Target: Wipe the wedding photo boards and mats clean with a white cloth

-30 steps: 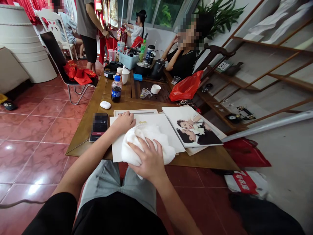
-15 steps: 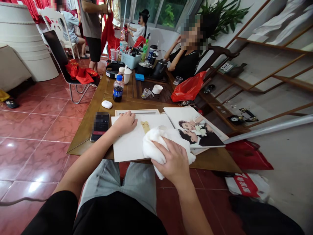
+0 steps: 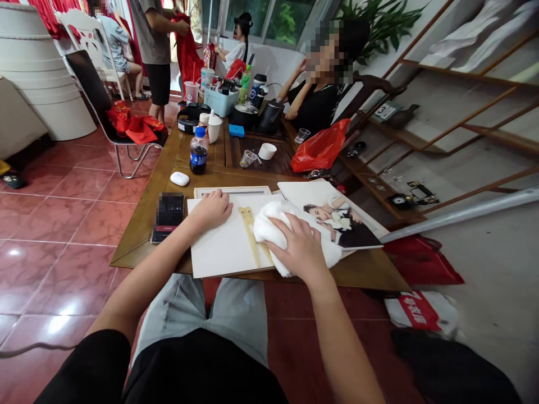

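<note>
My right hand (image 3: pixel 295 247) presses a crumpled white cloth (image 3: pixel 273 227) against a white board (image 3: pixel 221 244), near its right side and overlapping a large wedding-style photo print (image 3: pixel 337 216). My left hand (image 3: pixel 213 210) lies flat on the board's far left part, holding it down. A yellowish streak (image 3: pixel 250 235) runs down the board beside the cloth. Behind the board lies a thin white picture frame (image 3: pixel 231 192). A phone (image 3: pixel 168 216) sits just left of my left hand, with a white earbud case (image 3: pixel 179 178) beyond it.
The wooden table (image 3: pixel 143 235) also holds a cola bottle (image 3: pixel 198 151), cups, a kettle and a blue basket (image 3: pixel 221 102). A seated person (image 3: pixel 320 106) is beyond it, next to a red plastic bag (image 3: pixel 320 147). A metal tube (image 3: pixel 458 216) crosses the right side.
My right hand and the cloth have moved rightward and slightly farther across the board, uncovering the yellowish streak. My left hand has stayed in place on the board.
</note>
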The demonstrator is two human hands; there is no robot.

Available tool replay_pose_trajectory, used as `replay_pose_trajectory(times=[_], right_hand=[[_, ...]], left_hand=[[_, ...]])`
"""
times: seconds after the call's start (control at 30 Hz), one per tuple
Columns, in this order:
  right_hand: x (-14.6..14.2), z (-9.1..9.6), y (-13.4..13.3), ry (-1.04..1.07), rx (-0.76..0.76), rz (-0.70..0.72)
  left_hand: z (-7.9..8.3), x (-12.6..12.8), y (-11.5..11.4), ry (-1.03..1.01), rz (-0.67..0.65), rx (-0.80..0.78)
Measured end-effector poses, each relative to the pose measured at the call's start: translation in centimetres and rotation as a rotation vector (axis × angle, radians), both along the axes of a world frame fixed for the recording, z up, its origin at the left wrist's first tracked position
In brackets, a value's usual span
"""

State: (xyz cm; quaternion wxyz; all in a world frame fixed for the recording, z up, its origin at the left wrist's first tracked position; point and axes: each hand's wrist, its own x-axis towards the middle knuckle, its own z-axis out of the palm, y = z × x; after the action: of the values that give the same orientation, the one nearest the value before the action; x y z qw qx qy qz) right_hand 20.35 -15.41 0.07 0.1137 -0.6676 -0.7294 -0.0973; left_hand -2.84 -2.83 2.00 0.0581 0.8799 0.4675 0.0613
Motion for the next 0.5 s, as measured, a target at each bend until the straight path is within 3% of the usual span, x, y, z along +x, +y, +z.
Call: replay_pose_trajectory(times=[0.3, 0.4, 0.5], right_hand=[[0.0, 0.9, 8.4, 0.067, -0.076, 0.06], [0.1, 0.8, 8.8, 0.069, -0.064, 0.089], [0.4, 0.6, 7.5, 0.045, -0.056, 0.111]], left_hand=[[0.1, 0.0, 0.0, 0.009, 0.002, -0.01], [0.2, 0.1, -0.1, 0.007, 0.009, -0.015], [0.2, 0.1, -0.2, 0.013, 0.019, -0.011]])
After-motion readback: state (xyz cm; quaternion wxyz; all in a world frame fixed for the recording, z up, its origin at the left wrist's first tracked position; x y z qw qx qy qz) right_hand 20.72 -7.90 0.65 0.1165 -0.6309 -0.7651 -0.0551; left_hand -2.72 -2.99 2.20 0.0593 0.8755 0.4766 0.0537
